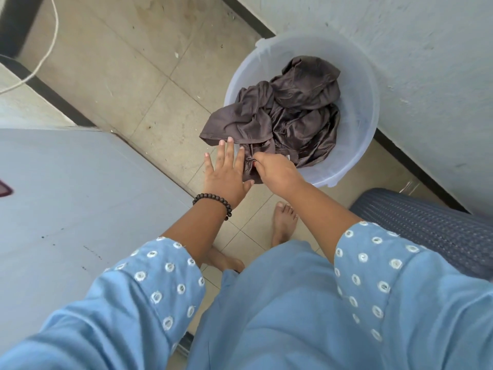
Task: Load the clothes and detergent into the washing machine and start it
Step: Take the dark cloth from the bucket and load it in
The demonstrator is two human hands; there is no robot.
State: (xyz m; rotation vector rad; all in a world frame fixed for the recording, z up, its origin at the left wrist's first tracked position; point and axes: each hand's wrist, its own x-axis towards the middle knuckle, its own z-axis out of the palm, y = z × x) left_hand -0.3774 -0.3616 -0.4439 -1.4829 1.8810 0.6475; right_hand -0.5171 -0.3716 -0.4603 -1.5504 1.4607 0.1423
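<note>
A crumpled dark brown garment (288, 113) fills a pale translucent plastic tub (362, 102) on the tiled floor and spills over the tub's near-left rim. My right hand (277, 174) grips a fold of this cloth at the tub's near edge, fingers curled round it. My left hand (226, 172), with a dark bead bracelet on the wrist, is spread flat with straight fingers just left of that fold, its fingertips at the hanging cloth. The grey lid of the washing machine (80, 198) fills the left side, and it is closed.
A white wall (426, 62) with a dark skirting runs behind the tub. A dark blue woven surface (440, 231) sits at the right. A white cable (45, 52) hangs at the top left. My bare feet (284, 222) stand on the beige tiles between machine and tub.
</note>
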